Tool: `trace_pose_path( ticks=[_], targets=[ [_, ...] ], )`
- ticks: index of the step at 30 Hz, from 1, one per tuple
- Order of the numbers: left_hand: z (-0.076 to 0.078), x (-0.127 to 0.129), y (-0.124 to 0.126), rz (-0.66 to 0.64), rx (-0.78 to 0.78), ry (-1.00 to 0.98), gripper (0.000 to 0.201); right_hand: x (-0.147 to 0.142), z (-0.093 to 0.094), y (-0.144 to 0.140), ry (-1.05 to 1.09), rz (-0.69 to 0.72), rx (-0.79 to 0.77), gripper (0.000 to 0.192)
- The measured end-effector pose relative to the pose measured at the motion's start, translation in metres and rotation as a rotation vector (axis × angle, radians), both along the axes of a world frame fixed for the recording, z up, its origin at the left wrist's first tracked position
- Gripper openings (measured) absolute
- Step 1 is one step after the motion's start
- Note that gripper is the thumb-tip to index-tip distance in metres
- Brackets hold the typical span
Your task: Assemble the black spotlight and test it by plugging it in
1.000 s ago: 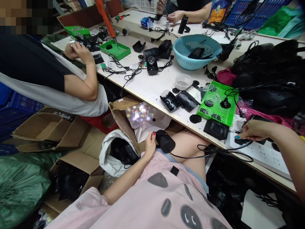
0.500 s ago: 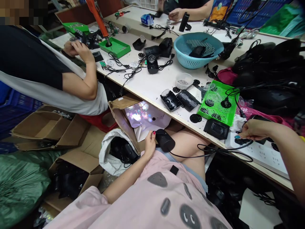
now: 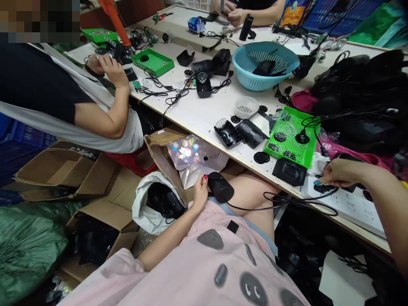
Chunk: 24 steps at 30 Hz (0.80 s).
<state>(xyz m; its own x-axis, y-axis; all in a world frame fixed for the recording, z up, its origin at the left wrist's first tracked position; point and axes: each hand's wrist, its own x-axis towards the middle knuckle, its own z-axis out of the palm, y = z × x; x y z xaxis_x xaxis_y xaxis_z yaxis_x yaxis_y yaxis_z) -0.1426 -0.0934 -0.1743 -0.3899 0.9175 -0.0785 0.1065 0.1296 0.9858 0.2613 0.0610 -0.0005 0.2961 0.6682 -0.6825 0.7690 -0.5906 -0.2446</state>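
My left hand (image 3: 200,193) is closed on a black projector lamp (image 3: 219,187) above my lap, its front toward the cardboard box. Coloured light spots fall on a white sheet (image 3: 197,155) inside that box. A black cable (image 3: 255,209) runs from the lamp to the right. At the table's right edge my right hand (image 3: 339,173) grips the black plug (image 3: 325,188) at the white power strip (image 3: 353,204). Fingers partly cover the plug. Close by are a black plastic cover (image 3: 289,171) and a green perforated tray (image 3: 295,134) with clear and black round parts.
Open black housings (image 3: 251,133) and a tub of screws (image 3: 246,108) lie on the table. Behind them stands a blue basket (image 3: 264,80). A co-worker's hands (image 3: 110,70) work at left; another's hands (image 3: 234,15) are at the back. A white sack (image 3: 143,212) stands below.
The coloured spots on the white sheet have shifted and altered. The orange tool at left has moved up off the green tray. The back co-worker's hands have come together. My hands stay put.
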Motion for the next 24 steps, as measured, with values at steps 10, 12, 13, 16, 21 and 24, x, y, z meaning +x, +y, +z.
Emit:
trace_pose_path(
  ticks=[10, 12, 13, 16, 21, 24],
  targets=[
    [0.0045, 0.0001, 0.0007, 0.016, 0.018, 0.033, 0.041, -0.0013, -0.0001, 0.0070, -0.046, -0.016, -0.236, 0.032],
    [0.0053, 0.0002, 0.0007, 0.019, 0.023, 0.039, 0.041, -0.0020, -0.0002, 0.0073, -0.049, -0.021, -0.244, 0.033],
    [0.0056, 0.0003, 0.0008, 0.020, 0.023, 0.039, 0.042, -0.0024, -0.0001, 0.0073, -0.049, -0.022, -0.247, 0.033],
    [0.0062, 0.0007, 0.0010, 0.021, 0.020, 0.035, 0.043, -0.0035, 0.0008, 0.0072, -0.052, -0.020, -0.249, 0.034],
    [0.0071, 0.0013, 0.0009, 0.022, 0.010, 0.024, 0.044, -0.0034, 0.0009, 0.0067, -0.063, -0.007, -0.245, 0.035],
    [0.0072, 0.0013, 0.0008, 0.023, 0.010, 0.023, 0.043, -0.0021, 0.0002, 0.0070, -0.065, 0.011, -0.247, 0.034]
  ],
)
